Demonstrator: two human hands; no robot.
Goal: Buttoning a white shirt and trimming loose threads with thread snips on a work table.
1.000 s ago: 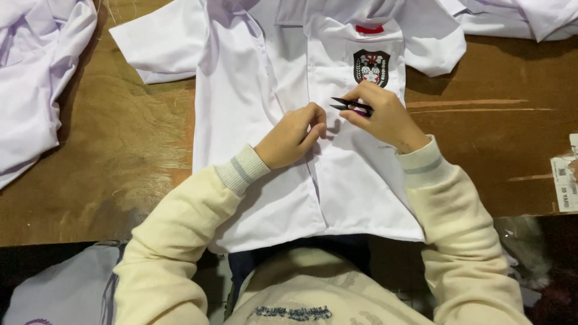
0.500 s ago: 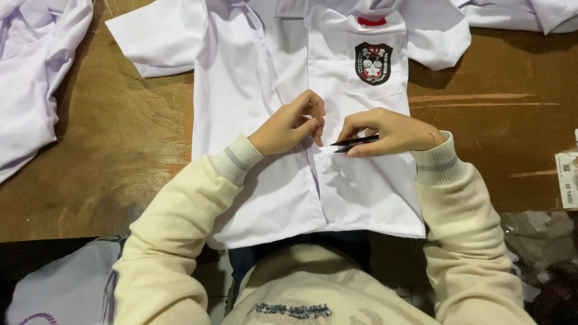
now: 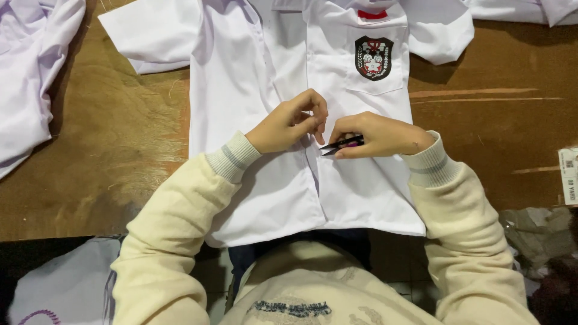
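Both hands have slid down the white shirt (image 3: 265,180) spread on the brown worktop (image 3: 108,156). Left hand (image 3: 289,123) pinches the front placket; right hand (image 3: 379,135) grips small black snips (image 3: 340,144) there. Trimming looks underway; next calls for a careful, close snip.

Shirt (image 3: 265,90) flat on bench (image 3: 108,156), both hands on its front placket, left hand (image 3: 289,123) just left of right hand (image 3: 376,135), snips (image 3: 340,145) in right, badge (image 3: 373,57) behind them, cloth pile (image 3: 30,72) far left.
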